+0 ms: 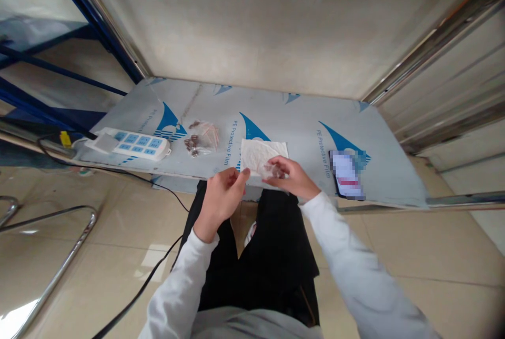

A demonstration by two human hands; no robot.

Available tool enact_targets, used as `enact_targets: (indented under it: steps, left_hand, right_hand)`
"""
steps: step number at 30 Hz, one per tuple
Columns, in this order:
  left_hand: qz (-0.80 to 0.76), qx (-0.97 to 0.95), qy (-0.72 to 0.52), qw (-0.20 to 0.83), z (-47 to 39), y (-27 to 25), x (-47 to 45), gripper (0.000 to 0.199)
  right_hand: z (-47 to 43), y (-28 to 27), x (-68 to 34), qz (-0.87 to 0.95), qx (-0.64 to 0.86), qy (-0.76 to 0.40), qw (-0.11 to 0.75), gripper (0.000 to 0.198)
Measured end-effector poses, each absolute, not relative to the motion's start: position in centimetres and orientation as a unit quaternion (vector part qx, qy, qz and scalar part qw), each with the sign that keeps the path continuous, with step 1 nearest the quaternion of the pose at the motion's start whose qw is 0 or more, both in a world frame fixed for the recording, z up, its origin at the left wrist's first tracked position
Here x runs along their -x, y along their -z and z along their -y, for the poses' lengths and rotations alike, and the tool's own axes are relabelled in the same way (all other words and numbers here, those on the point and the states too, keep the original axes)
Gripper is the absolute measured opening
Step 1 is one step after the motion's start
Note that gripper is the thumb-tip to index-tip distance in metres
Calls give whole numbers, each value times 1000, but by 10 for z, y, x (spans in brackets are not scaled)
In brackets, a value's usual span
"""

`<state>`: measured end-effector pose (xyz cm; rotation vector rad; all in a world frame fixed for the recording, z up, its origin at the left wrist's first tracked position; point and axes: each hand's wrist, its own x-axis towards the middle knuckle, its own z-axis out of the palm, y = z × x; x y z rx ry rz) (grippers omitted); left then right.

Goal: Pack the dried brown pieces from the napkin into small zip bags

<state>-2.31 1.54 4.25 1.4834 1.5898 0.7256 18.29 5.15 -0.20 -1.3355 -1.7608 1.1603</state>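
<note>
A small clear plastic bag (272,170) with something brownish in it is pinched in the fingers of my right hand (294,177), over the near edge of a white tissue (256,153). To its left, my left hand (225,196) is closed, thumb against fingers, at the front edge of the table. Whatever it pinches, if anything, is too small to make out; a bit of red shows beside the thumb. Farther left on the table lies another clear bag (205,136) with dark brown pieces by it.
The table (276,102) is covered in printed protective film. A white power strip (136,144) lies at the left, its black cable (158,183) hanging off the front edge. A phone (347,176) rests at the right. A panel rises behind; metal chair legs (89,223) stand at lower left.
</note>
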Motion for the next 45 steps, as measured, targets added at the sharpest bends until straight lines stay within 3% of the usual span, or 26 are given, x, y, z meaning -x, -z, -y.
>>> enact_targets:
  steps: [6, 15, 22, 28, 35, 40, 45]
  left_hand:
    - [-658, -582, -250, 407, -12, -12, 39, 43]
    - [-689, -585, -211, 373, -8, 3, 59, 36]
    - [-721, -578, -187, 335, -9, 16, 71, 27]
    - [-717, -582, -174, 341, -8, 19, 68, 25]
    - [-700, -610, -161, 333, -4, 20, 55, 24]
    - [-702, -614, -155, 325, -3, 21, 53, 23]
    - [-703, -617, -150, 320, -2, 21, 52, 23]
  right_hand:
    - [-138, -3, -199, 817, 559, -117, -81, 40]
    - [-154, -25, -150, 850, 450, 41, -270, 41]
    - [-154, -33, -145, 860, 403, 105, -296, 50]
    - [-152, -36, -149, 863, 392, 105, -301, 27]
    - [-149, -37, -150, 875, 372, 127, -282, 34]
    - [-145, -45, -152, 870, 372, 138, -292, 24]
    - [-142, -41, -151, 878, 362, 174, -261, 28]
